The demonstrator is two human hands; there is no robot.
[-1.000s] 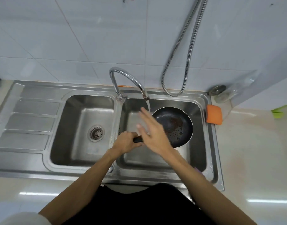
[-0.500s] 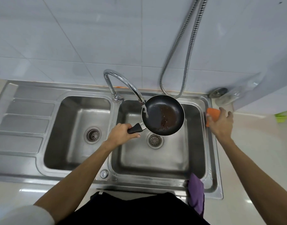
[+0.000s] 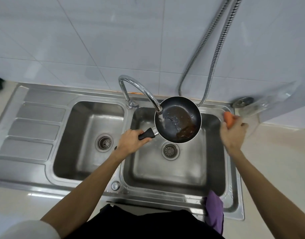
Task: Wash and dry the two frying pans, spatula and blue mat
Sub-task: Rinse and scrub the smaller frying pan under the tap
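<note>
there, frying pan in left hand

The sink has two bowls: the left bowl and the right bowl. A draining board lies left of them. The tap stands at the back between the bowls, its spout over the right one. The frying pan is over the right bowl, under the spout, its handle in the left hand. The right hand holds a sponge over the sink's right edge. A hose hangs down behind the right bowl — a cloth hangs over the front right corner.
</note>
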